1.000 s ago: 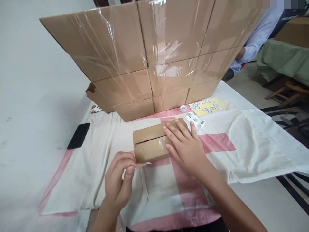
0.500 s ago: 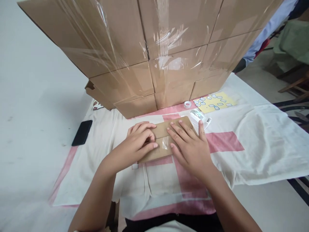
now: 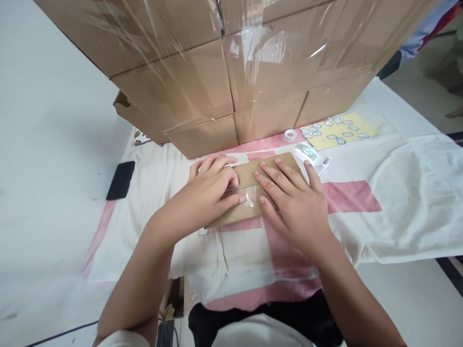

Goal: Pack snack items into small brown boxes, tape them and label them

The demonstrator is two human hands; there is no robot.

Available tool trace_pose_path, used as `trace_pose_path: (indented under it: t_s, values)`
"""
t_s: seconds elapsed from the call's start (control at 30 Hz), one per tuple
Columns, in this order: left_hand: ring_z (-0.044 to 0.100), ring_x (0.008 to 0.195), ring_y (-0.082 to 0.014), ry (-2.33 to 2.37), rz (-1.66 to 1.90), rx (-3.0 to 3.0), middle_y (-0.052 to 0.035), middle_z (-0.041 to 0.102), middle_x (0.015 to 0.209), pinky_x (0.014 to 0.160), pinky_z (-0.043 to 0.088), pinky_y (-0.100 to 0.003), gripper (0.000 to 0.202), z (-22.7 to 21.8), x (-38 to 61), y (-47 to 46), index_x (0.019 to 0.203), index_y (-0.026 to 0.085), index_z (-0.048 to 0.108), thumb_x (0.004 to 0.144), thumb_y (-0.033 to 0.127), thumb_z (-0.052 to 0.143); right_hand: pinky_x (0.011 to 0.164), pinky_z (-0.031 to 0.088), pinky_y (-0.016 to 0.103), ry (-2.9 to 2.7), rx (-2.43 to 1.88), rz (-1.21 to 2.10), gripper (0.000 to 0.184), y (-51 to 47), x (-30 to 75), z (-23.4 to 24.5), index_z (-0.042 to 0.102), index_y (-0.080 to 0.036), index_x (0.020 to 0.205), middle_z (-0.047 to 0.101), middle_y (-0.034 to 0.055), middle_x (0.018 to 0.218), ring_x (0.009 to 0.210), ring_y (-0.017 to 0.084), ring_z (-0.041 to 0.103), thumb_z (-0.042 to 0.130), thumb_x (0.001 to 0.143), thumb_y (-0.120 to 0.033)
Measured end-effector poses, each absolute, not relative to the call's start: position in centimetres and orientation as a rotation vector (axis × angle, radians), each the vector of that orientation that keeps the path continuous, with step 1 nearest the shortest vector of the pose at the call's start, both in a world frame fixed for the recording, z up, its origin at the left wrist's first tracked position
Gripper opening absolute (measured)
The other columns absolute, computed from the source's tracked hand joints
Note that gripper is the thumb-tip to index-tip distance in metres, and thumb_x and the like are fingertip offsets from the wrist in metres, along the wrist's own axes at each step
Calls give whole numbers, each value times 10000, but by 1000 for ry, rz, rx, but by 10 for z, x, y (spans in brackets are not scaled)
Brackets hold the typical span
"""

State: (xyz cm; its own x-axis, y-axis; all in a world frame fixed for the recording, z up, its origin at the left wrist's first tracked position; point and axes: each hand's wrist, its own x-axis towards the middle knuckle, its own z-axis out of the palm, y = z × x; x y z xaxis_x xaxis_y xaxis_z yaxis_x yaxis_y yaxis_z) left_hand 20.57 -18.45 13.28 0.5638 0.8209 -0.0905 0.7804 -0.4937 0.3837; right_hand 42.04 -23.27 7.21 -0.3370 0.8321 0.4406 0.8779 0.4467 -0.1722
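A tall cardboard panel stands across the back of the cloth-covered surface, blocking the view behind it. Before it, right of centre, lie a tape roll, a yellow card and a white dispenser; a phone lies at the left edge. The box lies between the hands, just beside the dispenser. The right hand rests palm-down, fingers spread over its right end. The left hand covers the other end, fingers bent; whether they pinch anything, I cannot tell.
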Motion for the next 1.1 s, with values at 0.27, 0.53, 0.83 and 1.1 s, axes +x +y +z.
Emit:
trace_pose_path:
  t_s: [0.27, 0.53, 0.83, 1.1]
  values:
    - [405, 1370, -266, 1170, 201, 2343, -32, 540, 1369, 1112, 354, -486, 402, 154, 199, -187, 847, 248, 422, 864, 561, 674, 1172, 270, 498, -2240, -1447, -135, 418, -232, 422, 73, 613, -210, 1403, 596, 70, 1476, 1392, 306, 488, 486, 1017, -310]
    - [263, 1497, -286, 1131, 190, 2340, -5, 469, 1532, 1181, 293, -532, 358, 141, 173, -190, 865, 257, 457, 868, 524, 696, 1160, 263, 486, -2231, -1436, -127, 414, -232, 422, 71, 613, -221, 1398, 586, 68, 1487, 1395, 306, 481, 480, 1013, -298]
    - [173, 1551, -289, 1150, 237, 2167, -18, 358, 1639, 1241, 249, -554, 357, 144, 143, -199, 879, 259, 495, 824, 502, 750, 1141, 285, 483, -2216, -1385, -146, 414, -239, 425, 71, 605, -210, 1396, 591, 78, 1481, 1391, 306, 487, 504, 1004, -295]
    - [158, 1561, -305, 1182, 228, 2168, -13, 366, 1639, 1242, 234, -587, 296, 144, 155, -207, 875, 262, 525, 842, 485, 717, 1131, 301, 515, -2205, -1356, -143, 436, -240, 427, 70, 600, -225, 1409, 591, 83, 1479, 1376, 331, 501, 528, 982, -279]
